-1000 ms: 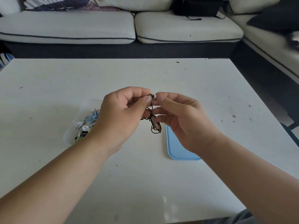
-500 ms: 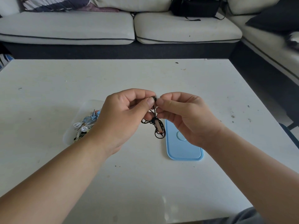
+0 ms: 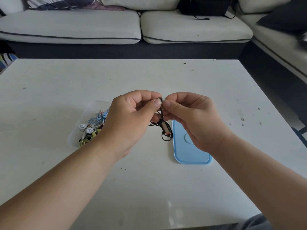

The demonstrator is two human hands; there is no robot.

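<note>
Both hands are raised over the middle of the table (image 3: 149, 193), fingertips meeting. The left hand (image 3: 131, 120) has its fingers curled and pinches the top of a black cord bundle (image 3: 163, 130) between thumb and forefinger. The right hand (image 3: 194, 120), fingers also curled, pinches a small white end piece (image 3: 163, 98) at the top of the same bundle, touching the left thumb tip. The cord hangs in loops below the fingers, off the table, with a pinkish tube-shaped part in the middle of the loops; exact type too small to tell.

A clear plastic container (image 3: 73, 138) sits on the table behind the left hand, which hides its right part. It holds a tangle of small cables (image 3: 93, 127), white, light blue and yellow-green. A light blue lid (image 3: 187, 155) lies flat on the table just right of the hanging cord, with the right hand and wrist covering part of it.

The table is white with small dark specks. Beyond the far edge is a cream sofa (image 3: 69, 29) with dark piping, a black bag (image 3: 202, 5) on its back cushions and a dark cushion (image 3: 282, 19) at right. A striped fabric (image 3: 54, 2) lies at upper left.
</note>
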